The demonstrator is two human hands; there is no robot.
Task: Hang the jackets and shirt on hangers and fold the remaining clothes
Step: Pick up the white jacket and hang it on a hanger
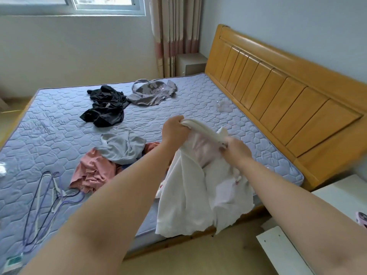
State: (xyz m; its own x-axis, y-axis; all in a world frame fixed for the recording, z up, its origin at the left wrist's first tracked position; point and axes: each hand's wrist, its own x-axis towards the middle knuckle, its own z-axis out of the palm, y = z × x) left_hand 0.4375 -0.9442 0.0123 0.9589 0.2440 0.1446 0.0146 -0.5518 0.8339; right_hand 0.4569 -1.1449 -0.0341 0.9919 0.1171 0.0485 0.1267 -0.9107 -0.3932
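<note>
Left hand (174, 130) and right hand (236, 150) clamp the jacket (188, 195) top (rest hangs below); hangers (57, 193) lie far left.

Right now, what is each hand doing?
Left hand: gripping the white garment at its collar.
Right hand: gripping the same garment.

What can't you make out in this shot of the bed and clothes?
Head view.
Any hanger inside the white garment: hidden by fabric, left hand, right hand.
Type of pink clothes: partly under grey garment.
What the pink object is: cut off by right edge.
</note>
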